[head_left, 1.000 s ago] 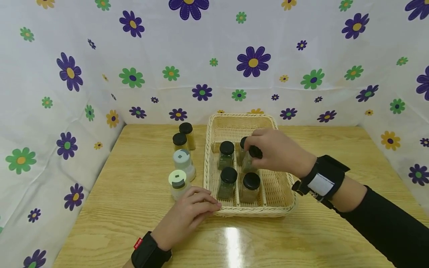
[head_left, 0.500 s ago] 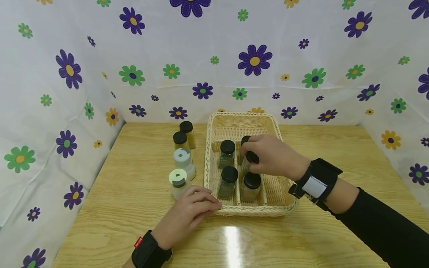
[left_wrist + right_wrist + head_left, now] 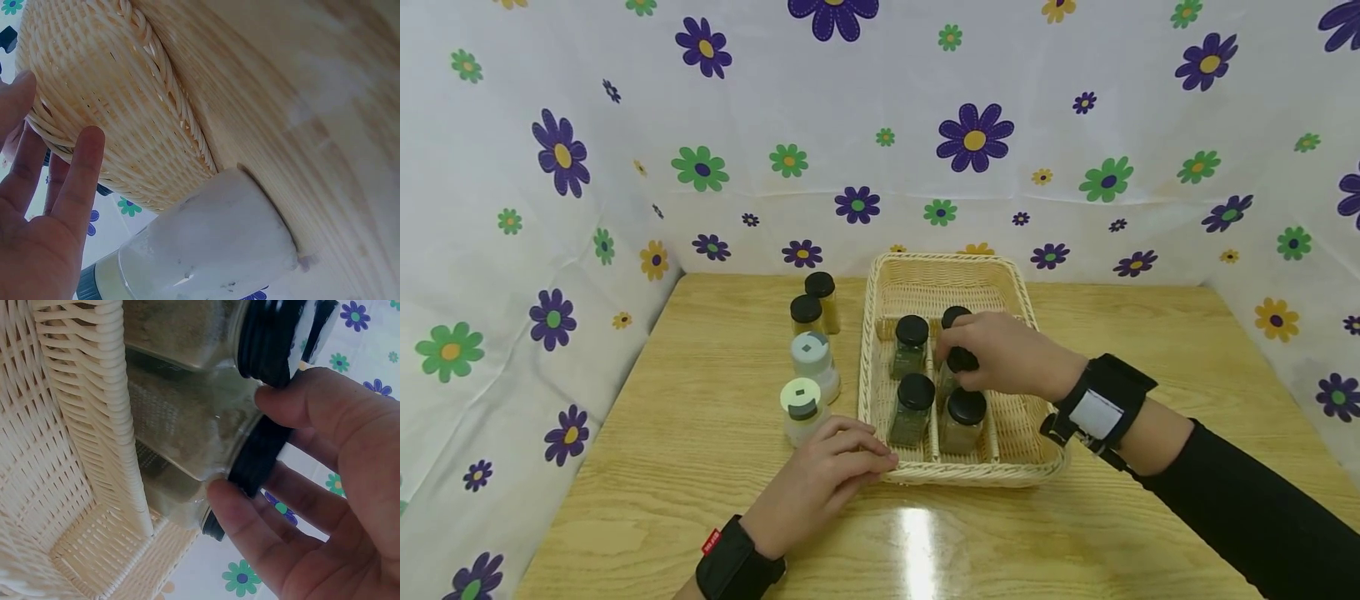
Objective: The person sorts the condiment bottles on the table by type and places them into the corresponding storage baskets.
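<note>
In the head view my right hand (image 3: 1015, 354) reaches into a wicker basket (image 3: 973, 477) and pinches a spice jar (image 3: 962, 361) by its black lid. The right wrist view shows thumb and fingers on either side of that lid (image 3: 258, 453); the jar stands between two other jars along a woven divider (image 3: 115, 400). Below it is a front jar (image 3: 964, 421); behind it, a partly covered jar (image 3: 955, 316). My left hand (image 3: 820, 471) touches the basket's front-left rim with loosely extended fingers, its fingertips against the weave (image 3: 119, 94) in the left wrist view.
Two more black-lidded jars (image 3: 912, 408) fill the left compartment. Left of the basket, on the wooden table (image 3: 715, 392), stand two white-lidded bottles (image 3: 811, 354) and two black-lidded yellow jars (image 3: 822, 292). Flowered cloth (image 3: 737, 100) borders the table's back and sides.
My right hand, with the pinched jar, has moved slightly left and down toward the front jar. The left hand stays at the basket rim.
</note>
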Motion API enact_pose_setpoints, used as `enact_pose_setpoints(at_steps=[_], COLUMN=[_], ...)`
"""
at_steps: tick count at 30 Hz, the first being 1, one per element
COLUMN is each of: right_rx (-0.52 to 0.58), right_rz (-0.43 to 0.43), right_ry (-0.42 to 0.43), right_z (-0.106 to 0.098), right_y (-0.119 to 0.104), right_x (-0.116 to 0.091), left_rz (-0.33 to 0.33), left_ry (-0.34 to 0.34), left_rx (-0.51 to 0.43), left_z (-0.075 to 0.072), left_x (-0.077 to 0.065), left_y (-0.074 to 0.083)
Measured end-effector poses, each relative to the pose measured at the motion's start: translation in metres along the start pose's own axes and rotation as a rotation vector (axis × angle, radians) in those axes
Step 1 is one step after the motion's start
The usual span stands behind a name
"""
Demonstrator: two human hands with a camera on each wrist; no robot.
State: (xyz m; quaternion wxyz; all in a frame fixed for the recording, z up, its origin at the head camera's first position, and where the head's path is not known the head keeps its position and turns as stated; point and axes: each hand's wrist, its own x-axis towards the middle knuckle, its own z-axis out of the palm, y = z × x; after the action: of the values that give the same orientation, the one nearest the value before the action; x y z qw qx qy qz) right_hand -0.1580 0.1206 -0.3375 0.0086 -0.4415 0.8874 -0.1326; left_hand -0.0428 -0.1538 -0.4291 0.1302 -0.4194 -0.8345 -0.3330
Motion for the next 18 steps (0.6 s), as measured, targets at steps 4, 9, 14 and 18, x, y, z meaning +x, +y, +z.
enact_pose_setpoints(at_steps=[4,9,14,18], right_rx=[0.005,0.017,0.046,0.079], right_rz=[-0.007,0.005,0.012,0.005], right_ry=[-0.037,-0.074,-0.094,-0.061], right_z=[-0.0009,-0.0015,-0.0002,0.0003], right_y=[0.0033,0.0072,0.0085,0.0084], right_x=[0.0008,0.0025,0.0009,-0.0028], left_rz=[-0.004,-0.008,-0.006,-0.006], left_ry=[-0.009,-0.016,-0.019,-0.009], left_rx=[-0.002,-0.003,-0.002,0.0], left_z=[0.0009,0.0006,0.0019,0.0018], left_x=[0.0012,0.0025,0.0021,0.0011], left_y=[-0.0002,-0.0005,-0.0005,0.0003])
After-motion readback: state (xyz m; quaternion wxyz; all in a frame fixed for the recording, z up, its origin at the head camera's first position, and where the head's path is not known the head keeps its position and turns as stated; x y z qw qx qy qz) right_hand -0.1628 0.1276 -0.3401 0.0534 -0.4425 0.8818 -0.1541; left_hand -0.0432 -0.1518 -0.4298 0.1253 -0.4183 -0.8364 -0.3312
